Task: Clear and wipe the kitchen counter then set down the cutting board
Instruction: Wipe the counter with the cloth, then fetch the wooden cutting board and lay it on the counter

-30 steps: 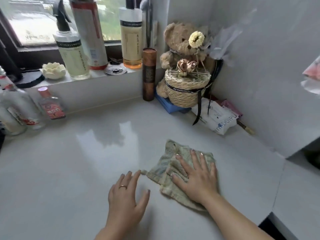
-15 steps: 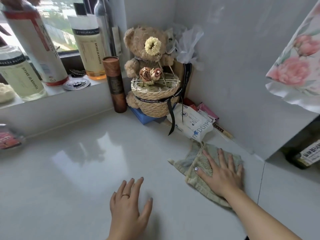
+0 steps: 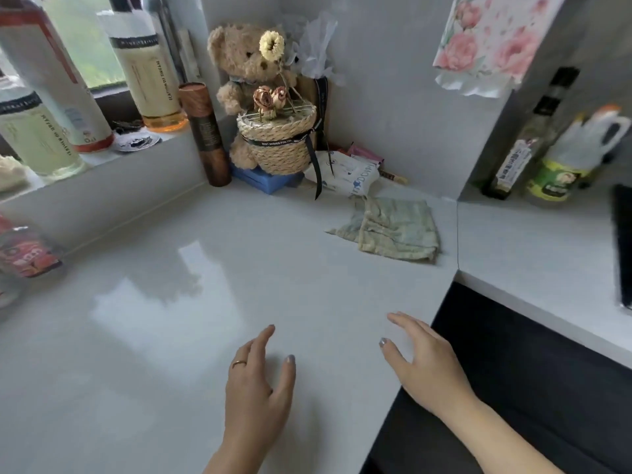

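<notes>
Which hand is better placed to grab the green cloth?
The right hand: open at the counter edge, with the green cloth straight ahead; the left hand sits farther left and would reach across.

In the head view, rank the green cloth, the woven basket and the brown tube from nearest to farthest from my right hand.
From the right hand:
1. Green cloth, lying flat ahead of the hand, near the right wall.
2. Woven basket, in the back corner, in front of the teddy bear.
3. Brown tube, upright, just left of the basket.
</notes>
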Demonstrator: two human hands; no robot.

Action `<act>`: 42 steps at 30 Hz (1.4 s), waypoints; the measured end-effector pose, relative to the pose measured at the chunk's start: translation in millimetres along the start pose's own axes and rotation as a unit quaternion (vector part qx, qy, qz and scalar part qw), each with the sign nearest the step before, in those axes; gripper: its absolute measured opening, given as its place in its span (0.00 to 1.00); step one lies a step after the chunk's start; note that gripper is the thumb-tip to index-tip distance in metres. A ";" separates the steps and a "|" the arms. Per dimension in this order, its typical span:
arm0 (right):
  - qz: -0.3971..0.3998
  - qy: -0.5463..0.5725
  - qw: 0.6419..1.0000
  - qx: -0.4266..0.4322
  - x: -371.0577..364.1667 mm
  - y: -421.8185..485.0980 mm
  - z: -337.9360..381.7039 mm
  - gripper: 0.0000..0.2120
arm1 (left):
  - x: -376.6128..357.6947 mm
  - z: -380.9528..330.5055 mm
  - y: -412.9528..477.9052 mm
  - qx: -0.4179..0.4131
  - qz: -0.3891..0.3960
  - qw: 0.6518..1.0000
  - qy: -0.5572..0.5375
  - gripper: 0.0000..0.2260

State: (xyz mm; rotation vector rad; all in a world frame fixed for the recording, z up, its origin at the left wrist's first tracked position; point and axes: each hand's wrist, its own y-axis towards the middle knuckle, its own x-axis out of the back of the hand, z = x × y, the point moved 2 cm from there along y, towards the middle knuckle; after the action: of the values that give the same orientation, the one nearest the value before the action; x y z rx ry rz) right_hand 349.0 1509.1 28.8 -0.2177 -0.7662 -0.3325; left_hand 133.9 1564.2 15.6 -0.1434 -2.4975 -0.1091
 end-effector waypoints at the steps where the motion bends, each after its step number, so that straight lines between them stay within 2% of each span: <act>1: -0.007 0.016 1.000 -0.017 2.5 -26.0 -1.7 0.21 | 1.5 2.8 -12.0 -0.011 0.014 1.000 -0.008 0.21; 5: -0.019 0.068 0.994 -0.085 16.5 -119.2 -9.7 0.15 | -5.7 -7.4 -62.0 -0.063 0.071 0.994 -0.052 0.20; 8: -0.063 0.099 0.983 -0.143 28.0 -184.1 -24.8 0.14 | -23.8 -28.1 -103.7 -0.109 0.155 0.979 -0.070 0.19; 12: -0.144 0.121 0.956 -0.226 42.5 -279.3 -59.0 0.13 | -59.5 -55.6 -167.0 -0.215 0.312 0.925 -0.041 0.16; 15: -0.216 0.146 0.918 -0.298 49.0 -364.5 -84.7 0.12 | -84.1 -73.2 -222.8 -0.239 0.419 0.876 -0.018 0.14; 19: -0.329 0.180 0.840 -0.392 42.4 -493.3 -118.3 0.12 | -117.5 -90.1 -304.5 -0.218 0.530 0.819 0.018 0.12; 23: -0.407 0.213 0.749 -0.478 12.5 -640.4 -147.5 0.11 | -142.6 -93.7 -410.9 -0.208 0.592 0.775 0.078 0.13; 27: -0.498 0.266 0.621 -0.543 -8.4 -779.2 -157.6 0.10 | -140.1 -103.1 -544.0 -0.204 0.645 0.731 0.086 0.18; 29: -0.546 0.287 0.569 -0.544 -8.3 -829.2 -160.4 0.09 | -137.7 -105.9 -606.6 -0.226 0.676 0.697 0.086 0.16; 30: -0.562 0.290 0.555 -0.540 -6.8 -847.3 -164.2 0.09 | -137.0 -107.3 -632.3 -0.244 0.689 0.676 0.089 0.13; 32: -0.572 0.297 0.546 -0.535 0.7 -872.4 -171.1 0.10 | -141.7 -111.7 -670.2 -0.266 0.711 0.644 0.090 0.15; 34: -0.572 0.304 0.547 -0.530 10.8 -887.1 -179.6 0.10 | -152.8 -121.2 -690.8 -0.273 0.711 0.640 0.100 0.15; 38: -0.592 0.304 0.523 -0.532 40.5 -917.4 -205.0 0.10 | -192.8 -148.4 -720.6 -0.252 0.688 0.672 0.108 0.12; 40: -0.588 0.296 0.508 -0.556 59.2 -936.1 -221.5 0.08 | -222.7 -163.6 -742.8 -0.247 0.690 0.670 0.113 0.12; 42: -0.570 0.278 0.511 -0.581 82.0 -952.9 -239.5 0.09 | -256.6 -181.2 -771.7 -0.245 0.701 0.659 0.119 0.13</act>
State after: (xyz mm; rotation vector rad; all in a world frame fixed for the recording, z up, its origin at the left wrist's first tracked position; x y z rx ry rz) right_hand 203.9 534.7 -12.7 -0.8166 0.2423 -2.1233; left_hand 345.8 759.6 -27.1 -2.0133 -1.4070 -0.1195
